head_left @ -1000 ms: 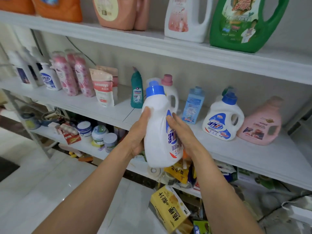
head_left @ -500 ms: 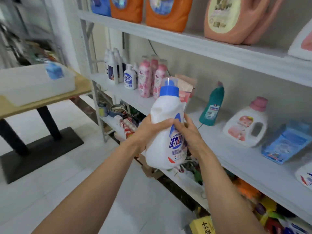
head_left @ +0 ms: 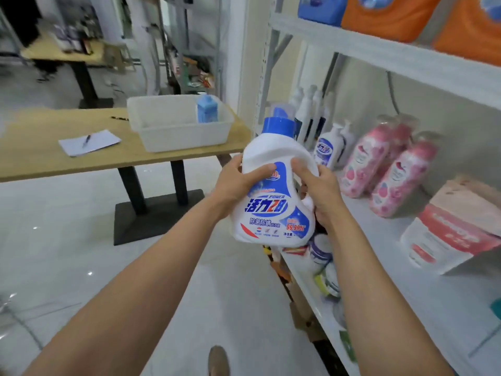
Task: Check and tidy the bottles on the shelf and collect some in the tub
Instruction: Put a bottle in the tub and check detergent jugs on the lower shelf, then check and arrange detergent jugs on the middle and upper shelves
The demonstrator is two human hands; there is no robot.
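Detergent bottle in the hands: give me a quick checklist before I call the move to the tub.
1. Grip: left hand and right hand both wrap the white detergent bottle - ok.
2. Blue cap sits on the neck - ok; how tight it is, cannot tell.
3. Bottle attitude: near upright, slightly tilted - ok.
4. Room in the tub on the table: one small blue bottle near its right end, with space beside it - ok.
5. Leaks or damage on the bottle's hidden back - cannot tell.
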